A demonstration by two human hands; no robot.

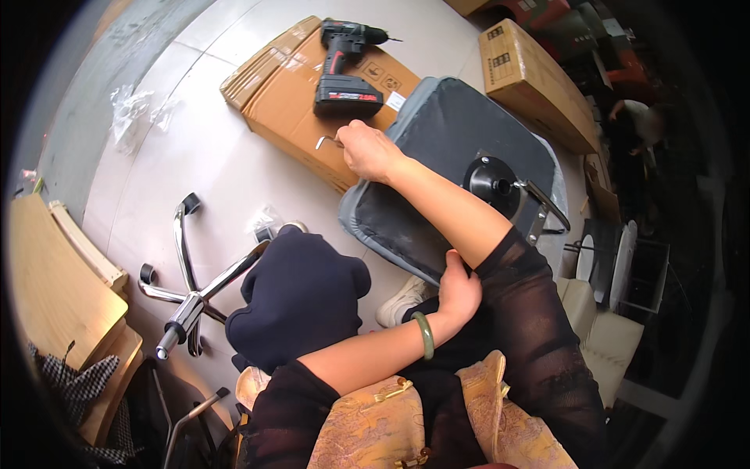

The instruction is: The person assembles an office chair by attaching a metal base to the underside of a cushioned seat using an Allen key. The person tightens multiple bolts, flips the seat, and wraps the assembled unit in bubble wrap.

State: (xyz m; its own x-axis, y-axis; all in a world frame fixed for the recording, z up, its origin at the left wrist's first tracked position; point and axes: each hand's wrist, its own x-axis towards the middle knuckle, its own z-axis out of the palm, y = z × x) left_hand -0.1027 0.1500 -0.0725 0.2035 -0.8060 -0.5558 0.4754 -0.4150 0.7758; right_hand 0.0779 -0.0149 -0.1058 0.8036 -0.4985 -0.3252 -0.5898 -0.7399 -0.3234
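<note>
An office chair seat (449, 125) with grey edges and a black underside lies upside down before me, partly against a cardboard box. A black round mount and metal plate (492, 186) with a lever sit on it. My right hand (369, 152) is closed on a small L-shaped hex key (321, 141), whose bent silver end sticks out over the box by the seat's far left edge. My left hand (458, 291), below a green bangle, grips the seat's near edge, its thumb up and the other fingers partly hidden.
A cordless drill (344, 69) rests on the cardboard box (285, 102). A chrome chair base (189, 306) with casters lies on its side at left, beside a wooden board (62, 273). Another carton (531, 82) stands far right. Plastic wrap (133, 117) lies on the floor.
</note>
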